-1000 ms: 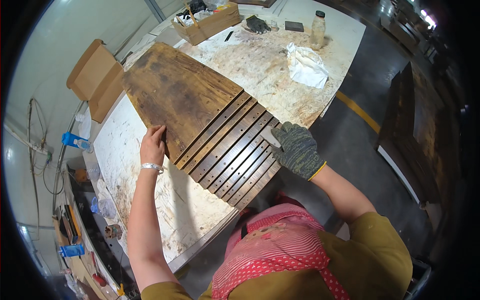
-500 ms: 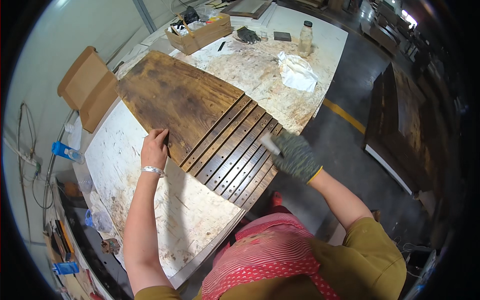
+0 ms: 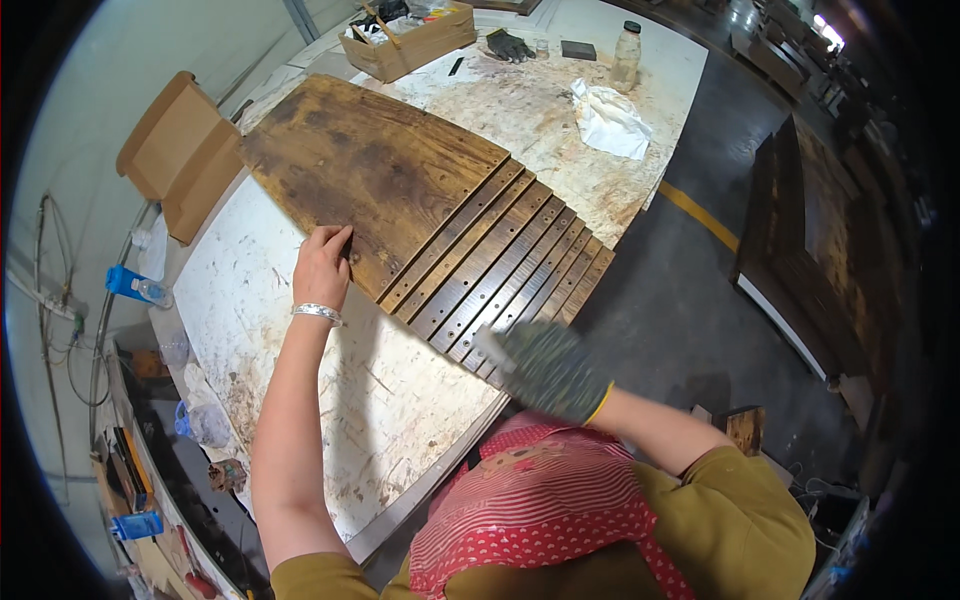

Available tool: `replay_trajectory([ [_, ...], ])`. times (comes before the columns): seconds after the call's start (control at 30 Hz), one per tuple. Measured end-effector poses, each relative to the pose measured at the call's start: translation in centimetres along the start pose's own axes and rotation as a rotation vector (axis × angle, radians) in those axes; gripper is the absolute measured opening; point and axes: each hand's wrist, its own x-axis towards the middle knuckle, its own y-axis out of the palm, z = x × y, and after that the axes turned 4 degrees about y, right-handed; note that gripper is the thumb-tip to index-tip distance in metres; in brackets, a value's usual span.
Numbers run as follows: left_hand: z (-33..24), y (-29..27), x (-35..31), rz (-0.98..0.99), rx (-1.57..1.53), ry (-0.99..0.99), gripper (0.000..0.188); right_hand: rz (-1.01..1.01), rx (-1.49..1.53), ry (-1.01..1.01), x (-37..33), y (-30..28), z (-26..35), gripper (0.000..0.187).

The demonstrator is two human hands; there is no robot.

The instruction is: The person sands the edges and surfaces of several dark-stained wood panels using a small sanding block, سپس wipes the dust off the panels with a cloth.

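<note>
Sanding partway along, by the look of it: wide dark board (image 3: 380, 170) mottled, slats (image 3: 500, 270) at four o'clock evenly brown. Left hand (image 3: 322, 268) bare, fingers pressed flat on board's near edge. Right hand (image 3: 548, 368) gloved, blurred, fingers closed on pale block (image 3: 490, 343) over slat ends. All on scuffed table (image 3: 330, 390), centre.

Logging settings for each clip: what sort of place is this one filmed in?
Most likely a woodworking or furniture-finishing workshop: a stained wooden panel lies on a paint-smeared worktable, the gloved right hand works its slats, and a dark wooden pallet stands on the concrete floor.
</note>
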Motion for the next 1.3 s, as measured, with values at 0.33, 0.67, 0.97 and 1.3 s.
replay_trajectory([
  [0.33,0.2,0.2,-0.1,-0.023,-0.002,0.026,0.041,-0.402,0.086,0.378,-1.3,-3.9,-6.9,0.040],
  [0.67,-0.1,0.0,0.0,-0.002,-0.008,-0.005,0.043,-0.394,-0.154,0.536,0.1,-4.1,-15.4,0.045],
  [0.97,0.1,0.2,0.0,0.004,0.043,-0.013,0.045,-0.403,-0.070,0.405,3.5,-4.2,-13.4,0.042],
  [1.3,0.3,0.2,-0.1,-0.033,-0.028,0.029,0.042,-0.451,-0.073,0.467,4.0,-4.7,-13.5,0.042],
])
